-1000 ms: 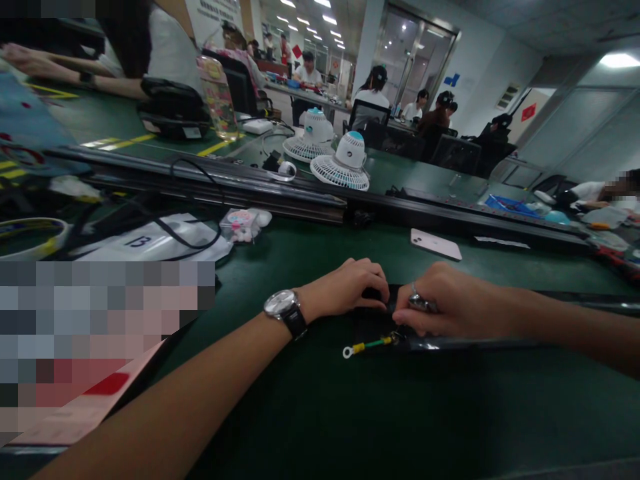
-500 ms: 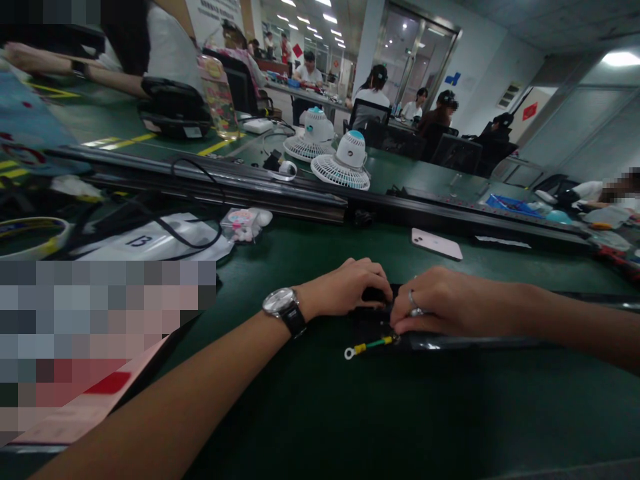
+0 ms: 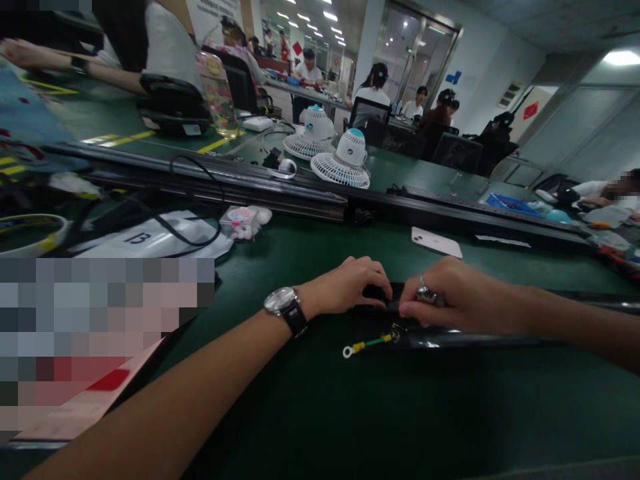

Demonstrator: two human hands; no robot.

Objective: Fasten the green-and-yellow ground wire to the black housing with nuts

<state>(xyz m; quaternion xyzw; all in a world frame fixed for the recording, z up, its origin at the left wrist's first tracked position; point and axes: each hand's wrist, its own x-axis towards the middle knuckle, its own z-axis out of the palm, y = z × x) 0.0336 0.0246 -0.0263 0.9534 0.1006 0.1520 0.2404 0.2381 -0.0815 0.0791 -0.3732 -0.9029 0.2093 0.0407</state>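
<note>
A long black rail with a glossy edge lies on the green table, reaching off to the right. My left hand, wearing a watch, has its fingers and thumb curled around the rail's left end. Just right of it, my right hand is closed, fingers bent, over the same end. A ring and a small shiny metal piece show at its fingers; what it grips is hidden. Below the hands, a short green-yellow wire with a ring terminal sticks out from the rail.
Behind the hands lies a pink phone. Farther back, dark rails cross the table, with two white fans beyond. At left are a white bag, cables and a small clear packet. Other people sit at tables around.
My right hand has shifted slightly right and rolled over, uncovering the wire's inner end and showing the shiny metal piece. My left hand has stayed in place.
</note>
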